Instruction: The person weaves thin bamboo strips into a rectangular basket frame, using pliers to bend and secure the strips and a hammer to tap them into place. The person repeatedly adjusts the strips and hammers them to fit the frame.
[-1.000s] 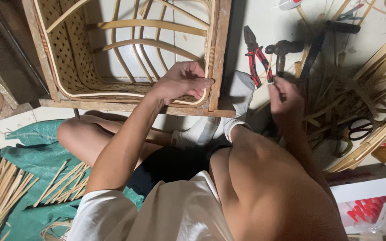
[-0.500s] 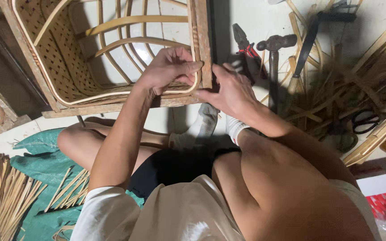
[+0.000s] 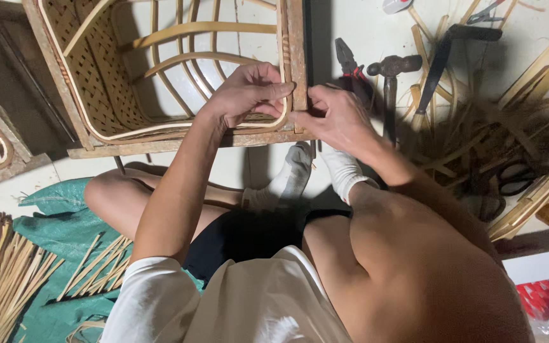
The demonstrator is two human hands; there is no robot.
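A woven bamboo basket (image 3: 128,82) sits inside a wooden frame (image 3: 179,141) on the floor in front of me. My left hand (image 3: 249,92) grips the basket's rim at the frame's near right corner, fingers curled over the pale bamboo strip. My right hand (image 3: 332,117) presses against the same corner from the right side, fingertips pinched at the frame's edge. Whether it holds a small item there is hidden by the fingers. My socked feet (image 3: 316,171) rest just below the frame.
A hammer (image 3: 392,79), red-handled pliers (image 3: 349,67) and a dark blade tool (image 3: 446,51) lie right of the frame. Loose bamboo strips (image 3: 522,114) and scissors (image 3: 509,178) pile at the right. Thin bamboo sticks (image 3: 1,273) lie on green cloth (image 3: 52,222) at the left.
My right hand left the tool pile at the right and came over to the frame's corner beside my left hand. The view has shifted slightly closer to the frame.
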